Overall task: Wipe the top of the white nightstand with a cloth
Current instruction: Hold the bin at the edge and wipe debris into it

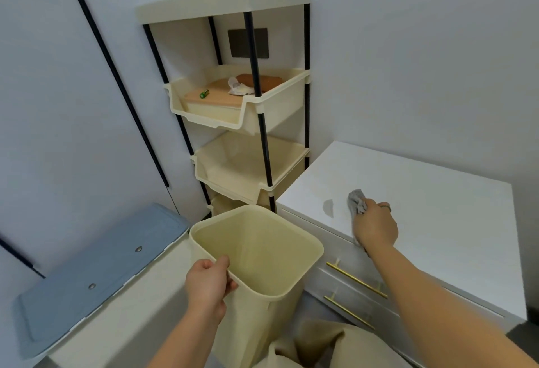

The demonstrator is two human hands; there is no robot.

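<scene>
While the head camera looks down into a room corner, these things show, largest first:

Walls: pale grey-white, with thin black rods running slantwise on the left.
Shelf rack (250, 111): cream plastic trays on black posts, standing in the corner just left of the nightstand; its upper tray carries a wooden board, a brown loaf-like lump, crumpled white paper and a small green object.
Nightstand (437, 221): white, low, at the right against the wall; its top is glossy and bare apart from the cloth and one grey damp-looking smear (328, 207) near the front left corner; two brass bar handles (357, 280) cross the drawer fronts.
Blue lid (96, 271): a flat blue panel with two metal studs, lying on a pale box at the lower left.
Bin (262, 254): cream, square, open-topped and seemingly empty, just in front of the nightstand's left corner.
Right hand (376, 227): arm stretched over the nightstand, its grip clenched on the cloth and resting on the top near the front edge; a ring shows on one finger.
Left hand (208, 280): its grip clasps the bin's near rim, thumb inside, fingers outside.
Cloth (358, 203): small, grey, bunched, sticking out ahead of the right hand, lying on the nightstand top just right of the smear.
</scene>
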